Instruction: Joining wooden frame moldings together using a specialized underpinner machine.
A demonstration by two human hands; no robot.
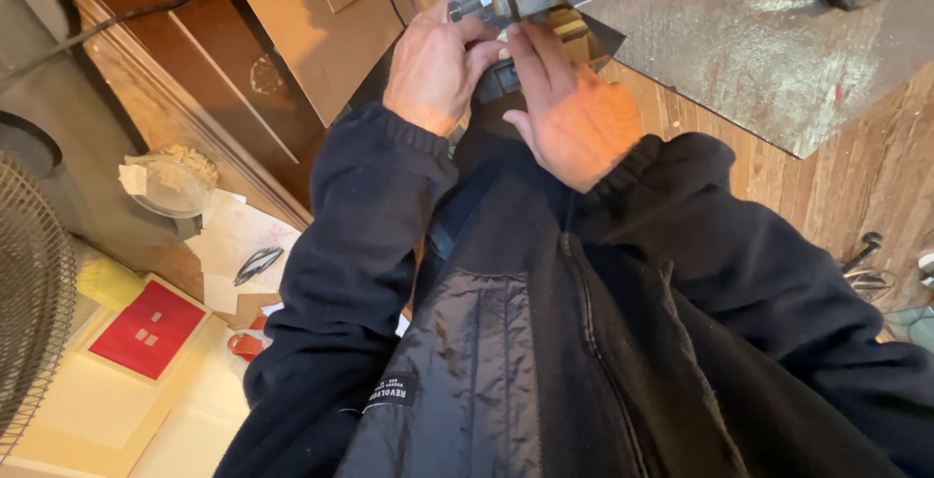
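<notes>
Both hands, the left hand (438, 65) and right hand (569, 108), press fingers together on a small metal piece (569, 29) at the heavy steel machine (759, 60), work midway.

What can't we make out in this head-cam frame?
- Head view: left hand fingertips hidden under the grey metal machine.
- Small brass-coloured piece: mostly covered by right hand; shape unclear.
- Machine cut off by top edge.
- Fan cut off by left edge.
</notes>
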